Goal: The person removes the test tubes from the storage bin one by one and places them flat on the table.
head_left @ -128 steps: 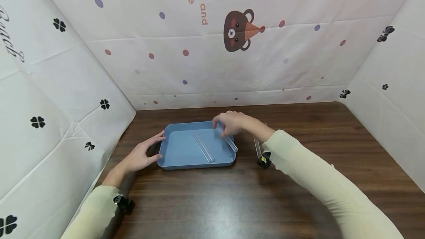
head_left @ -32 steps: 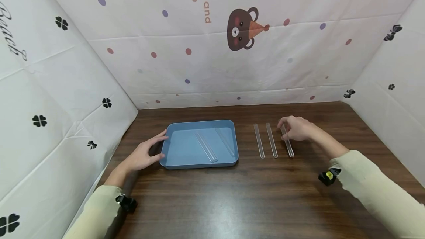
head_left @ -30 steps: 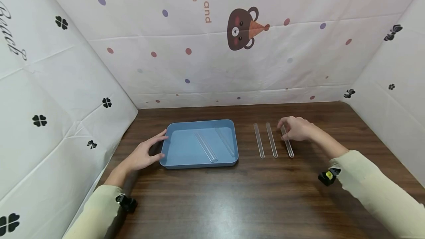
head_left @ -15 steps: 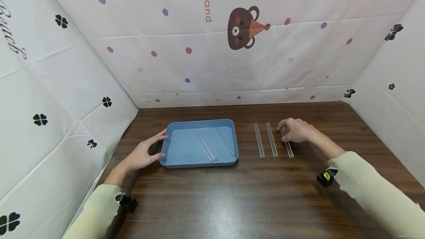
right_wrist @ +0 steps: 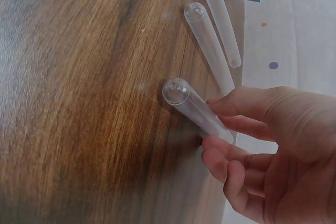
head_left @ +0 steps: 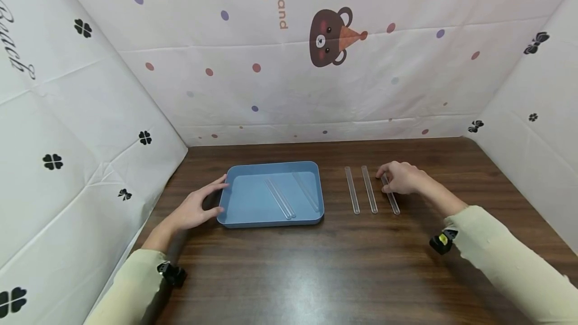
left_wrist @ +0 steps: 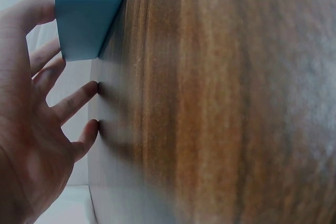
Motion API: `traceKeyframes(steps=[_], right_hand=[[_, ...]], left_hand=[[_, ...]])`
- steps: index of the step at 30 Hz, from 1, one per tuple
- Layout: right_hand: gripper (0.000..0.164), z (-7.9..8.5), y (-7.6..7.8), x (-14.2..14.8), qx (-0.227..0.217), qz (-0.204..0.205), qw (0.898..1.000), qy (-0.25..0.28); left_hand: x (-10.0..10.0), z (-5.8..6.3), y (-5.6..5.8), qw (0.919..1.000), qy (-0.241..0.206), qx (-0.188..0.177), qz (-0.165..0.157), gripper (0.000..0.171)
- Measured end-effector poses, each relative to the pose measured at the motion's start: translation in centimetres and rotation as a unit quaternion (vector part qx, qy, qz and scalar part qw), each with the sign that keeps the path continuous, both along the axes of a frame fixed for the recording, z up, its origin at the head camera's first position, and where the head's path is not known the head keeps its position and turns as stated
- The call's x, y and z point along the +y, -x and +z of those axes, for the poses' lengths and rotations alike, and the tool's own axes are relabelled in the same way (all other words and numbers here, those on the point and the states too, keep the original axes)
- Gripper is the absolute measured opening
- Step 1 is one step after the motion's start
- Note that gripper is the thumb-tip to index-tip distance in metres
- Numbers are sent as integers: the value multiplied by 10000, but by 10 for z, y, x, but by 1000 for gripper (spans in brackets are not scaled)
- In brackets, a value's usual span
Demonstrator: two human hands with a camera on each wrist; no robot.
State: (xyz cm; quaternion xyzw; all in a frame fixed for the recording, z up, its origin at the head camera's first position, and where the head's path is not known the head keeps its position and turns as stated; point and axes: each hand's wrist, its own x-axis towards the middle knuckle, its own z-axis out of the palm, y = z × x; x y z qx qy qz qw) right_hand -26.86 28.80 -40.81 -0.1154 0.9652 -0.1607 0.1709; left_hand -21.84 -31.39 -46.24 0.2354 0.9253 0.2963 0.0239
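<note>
In the head view my right hand (head_left: 401, 177) is at the rightmost clear test tube (head_left: 394, 203) on the table, thumb on one side and fingers on the other. The right wrist view shows that tube (right_wrist: 190, 107) lying with its rounded end outward, pinched near its far part. Two more test tubes (head_left: 352, 190) lie to its left, roughly parallel. My left hand (head_left: 194, 209), fingers spread, touches the left edge of the blue tray (head_left: 271, 224). Inside the tray, two tubes (head_left: 278, 198) lie close together, and another tube (head_left: 305, 192) lies apart, slanted.
The brown wooden table (head_left: 280, 270) extends in front of the tray. A white patterned cloth (head_left: 253, 89) stands behind it, with more cloth at the left and right sides. A small black camera sits on each wrist.
The right hand has gone from the tray, where it held a tube, to the rightmost table tube. Over the last second it shifts only slightly toward me. The left hand stays at the tray.
</note>
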Motion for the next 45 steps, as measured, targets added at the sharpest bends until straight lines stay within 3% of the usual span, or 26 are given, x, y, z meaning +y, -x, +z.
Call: traceKeyframes(steps=[16,32,45], right_hand=[[44,-2,2,2,-87,43,9999,135],[46,11,6,5,-172,-1,9997,161],[48,5,4,2,-277,-37,9995,175]], left_hand=[[0,1,-2,10000,-16,-60,41,67],[-1,-2,0,9999,-11,-62,119,68],[-1,-1,0,10000,22,-31,59,66]])
